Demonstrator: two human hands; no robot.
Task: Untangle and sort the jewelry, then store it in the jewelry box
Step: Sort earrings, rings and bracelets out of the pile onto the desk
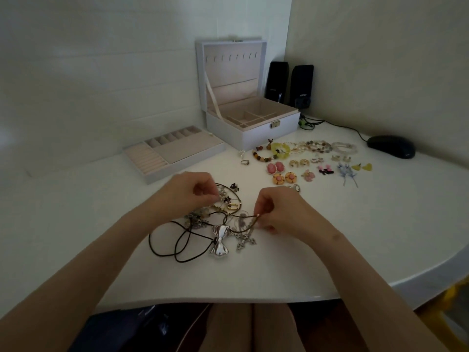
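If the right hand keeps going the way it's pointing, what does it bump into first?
Probably the tangle of jewelry. The right hand, pinching a cord end, points left across the table toward that heap, with the left hand just beyond it. Height above the table is hard to judge.
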